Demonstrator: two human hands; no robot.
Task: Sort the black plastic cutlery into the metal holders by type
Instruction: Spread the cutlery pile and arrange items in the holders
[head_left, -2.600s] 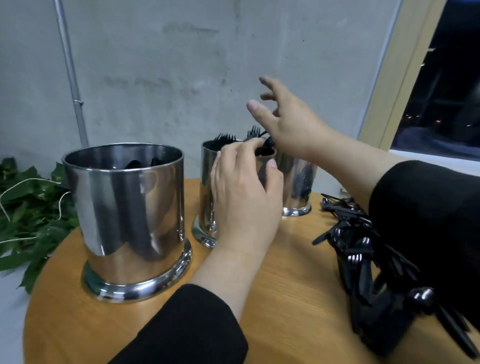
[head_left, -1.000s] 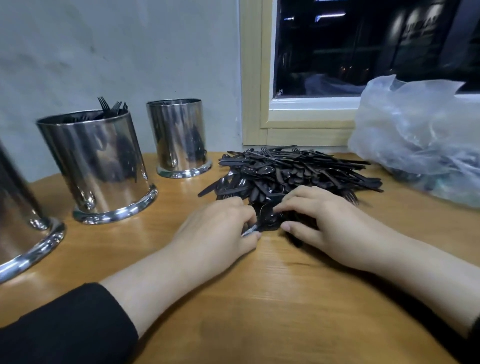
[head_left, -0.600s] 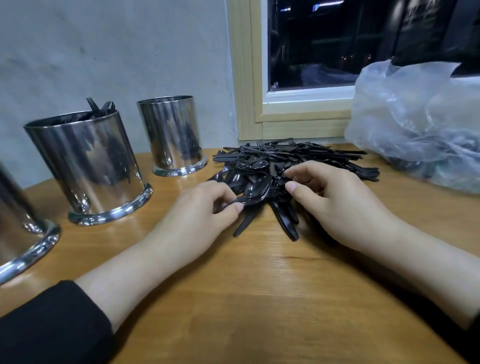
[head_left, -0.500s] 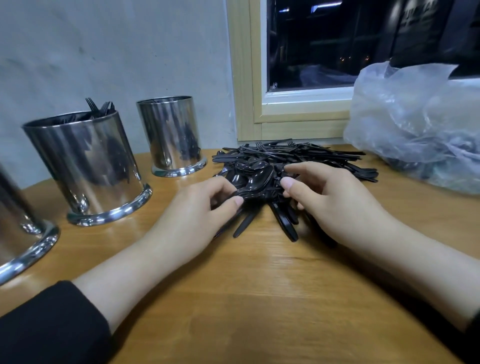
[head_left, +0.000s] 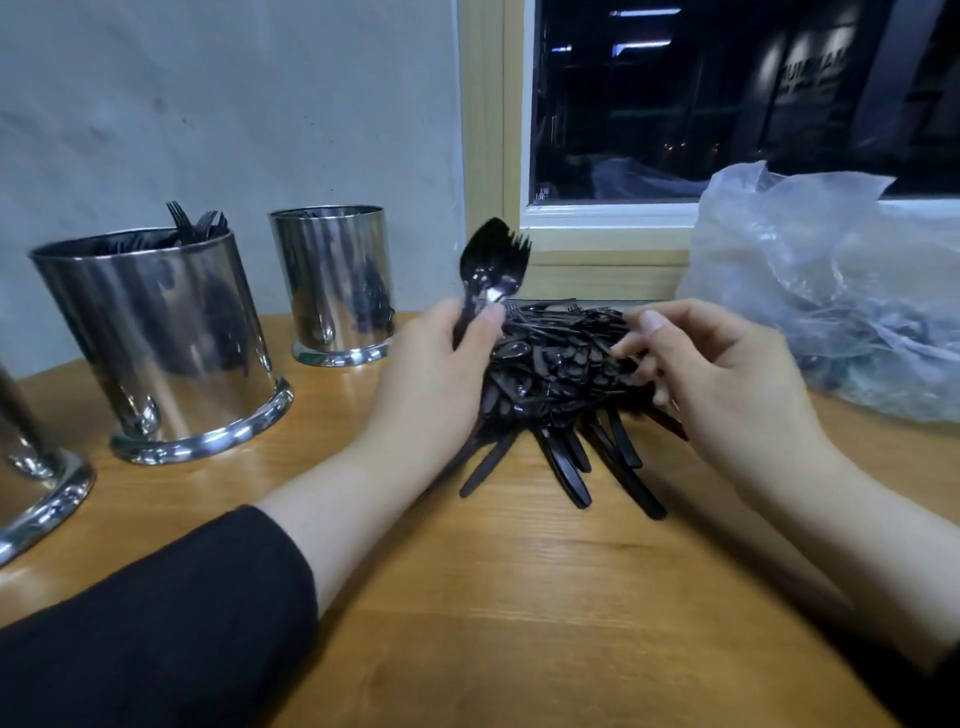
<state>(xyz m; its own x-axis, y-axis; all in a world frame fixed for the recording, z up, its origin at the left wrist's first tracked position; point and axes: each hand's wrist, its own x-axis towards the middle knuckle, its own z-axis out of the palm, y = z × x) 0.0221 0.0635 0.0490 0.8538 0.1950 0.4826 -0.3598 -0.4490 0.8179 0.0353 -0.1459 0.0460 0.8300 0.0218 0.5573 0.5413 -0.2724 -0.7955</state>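
Far left, a holder's base (head_left: 36, 499) cut by the frame edge; next, the fork holder (head_left: 156, 343), then a smaller holder (head_left: 332, 280). Left hand (head_left: 436, 374) pinched a spoon (head_left: 480, 260) and a fork (head_left: 511, 270) upright, likely batching. Cutlery pile (head_left: 556, 374) sat mid-desk (head_left: 519, 597). Right hand (head_left: 727, 384), grip curled, picked at the pile. Plastic bag (head_left: 831, 291) at right.

The person is wearing a black long sleeve (head_left: 156, 634) on the left arm, ending partway up the forearm. Both forearms are showing bare below that. The left hand (head_left: 431, 379) and right hand (head_left: 727, 384) are wearing no gloves, rings or watch.
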